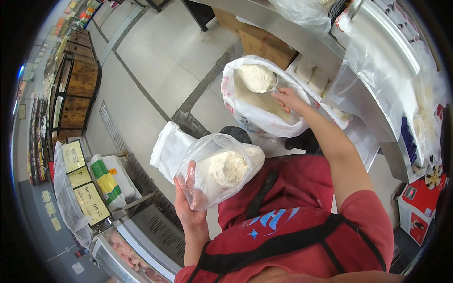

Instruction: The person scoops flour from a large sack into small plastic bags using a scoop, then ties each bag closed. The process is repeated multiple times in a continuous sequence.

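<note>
My left hand holds a clear plastic bag by its side, its mouth spread wide. A mound of pale flour lies inside it. My right hand grips the handle of a scoop heaped with flour. The scoop is over the opening of a large white woven sack, which stands on the floor with its rim rolled down and more powder inside. Part of the scoop is hidden by its load.
A steel counter runs along the right, bearing plastic bags and a roll of film. Cardboard boxes stand beneath it. At lower left is a display case of meat. A white sack lies beside the clear bag.
</note>
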A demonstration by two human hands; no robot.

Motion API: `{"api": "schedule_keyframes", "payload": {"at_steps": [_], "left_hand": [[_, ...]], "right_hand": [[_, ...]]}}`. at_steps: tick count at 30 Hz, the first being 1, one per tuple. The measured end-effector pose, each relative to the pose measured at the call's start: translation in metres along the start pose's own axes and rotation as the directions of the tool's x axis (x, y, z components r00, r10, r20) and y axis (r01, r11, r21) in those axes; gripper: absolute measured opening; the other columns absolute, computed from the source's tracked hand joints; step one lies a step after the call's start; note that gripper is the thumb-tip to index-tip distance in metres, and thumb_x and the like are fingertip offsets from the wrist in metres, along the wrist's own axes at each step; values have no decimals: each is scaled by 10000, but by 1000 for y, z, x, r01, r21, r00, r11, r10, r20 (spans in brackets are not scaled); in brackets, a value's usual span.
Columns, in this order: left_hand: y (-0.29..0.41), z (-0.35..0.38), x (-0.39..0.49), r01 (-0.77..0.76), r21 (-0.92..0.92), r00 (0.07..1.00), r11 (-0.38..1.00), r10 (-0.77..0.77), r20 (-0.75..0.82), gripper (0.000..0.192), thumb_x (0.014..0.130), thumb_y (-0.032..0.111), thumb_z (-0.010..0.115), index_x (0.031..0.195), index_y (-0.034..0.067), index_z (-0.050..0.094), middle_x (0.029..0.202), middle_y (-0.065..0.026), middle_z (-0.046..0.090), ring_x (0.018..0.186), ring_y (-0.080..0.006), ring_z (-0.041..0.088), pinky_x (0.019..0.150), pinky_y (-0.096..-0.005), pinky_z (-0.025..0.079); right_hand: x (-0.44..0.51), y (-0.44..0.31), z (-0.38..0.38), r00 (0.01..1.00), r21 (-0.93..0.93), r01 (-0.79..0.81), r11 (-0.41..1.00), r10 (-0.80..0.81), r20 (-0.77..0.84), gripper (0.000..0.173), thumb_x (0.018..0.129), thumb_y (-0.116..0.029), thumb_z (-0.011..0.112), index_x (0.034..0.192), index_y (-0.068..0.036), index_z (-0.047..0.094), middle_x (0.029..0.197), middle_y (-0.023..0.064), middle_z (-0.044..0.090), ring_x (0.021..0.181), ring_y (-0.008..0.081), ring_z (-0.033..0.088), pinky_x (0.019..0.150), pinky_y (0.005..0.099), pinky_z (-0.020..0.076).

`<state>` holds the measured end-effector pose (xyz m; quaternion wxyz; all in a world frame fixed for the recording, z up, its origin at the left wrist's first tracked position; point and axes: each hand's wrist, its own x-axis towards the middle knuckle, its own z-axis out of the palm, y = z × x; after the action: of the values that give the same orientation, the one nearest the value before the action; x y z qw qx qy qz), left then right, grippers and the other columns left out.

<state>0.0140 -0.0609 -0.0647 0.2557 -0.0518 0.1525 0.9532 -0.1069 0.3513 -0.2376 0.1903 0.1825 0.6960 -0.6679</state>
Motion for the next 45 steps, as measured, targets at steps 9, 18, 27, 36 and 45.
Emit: {"api": "schedule_keyframes", "payload": {"at_steps": [9,18,27,36,45], "left_hand": [[-7,15,-1,-31,19,999,999,30,28,582,1055,415,252,1481,20,225,1467,-121,427,990,-176,602,847,-305,524],[-16,36,0,-108,278,917,954,204,-343,561,1062,393,256,1454,-7,275,1467,-104,441,511,-53,452,465,-164,393],[-19,36,0,-134,284,906,949,234,-354,365,1066,363,267,1168,82,477,1464,-145,435,438,-43,383,400,-160,347],[-21,40,-6,-153,293,931,944,237,-277,268,1066,330,289,1008,147,476,1471,-152,428,423,-53,347,374,-173,289],[-22,42,-8,-202,304,945,931,267,-191,241,1067,270,301,943,119,444,1422,-164,479,501,-72,393,474,-188,365]], "right_hand": [[-41,-3,-9,993,8,-51,999,50,108,263,918,-264,632,805,-40,555,516,-1,482,343,91,449,350,271,360],[-42,2,5,977,-58,-73,996,84,197,271,906,-255,641,749,-73,516,513,-19,466,340,87,424,362,261,327],[-93,-15,-15,960,27,-160,987,149,239,240,919,-216,627,757,-74,520,513,-24,438,334,74,405,329,257,318],[-184,-29,-21,960,59,-183,981,165,226,148,945,-174,576,904,-32,590,485,-24,414,315,75,390,310,235,297],[-297,-142,-8,928,-86,-74,994,101,358,180,915,-68,551,1033,40,632,470,-6,429,308,61,350,310,218,270]]}}
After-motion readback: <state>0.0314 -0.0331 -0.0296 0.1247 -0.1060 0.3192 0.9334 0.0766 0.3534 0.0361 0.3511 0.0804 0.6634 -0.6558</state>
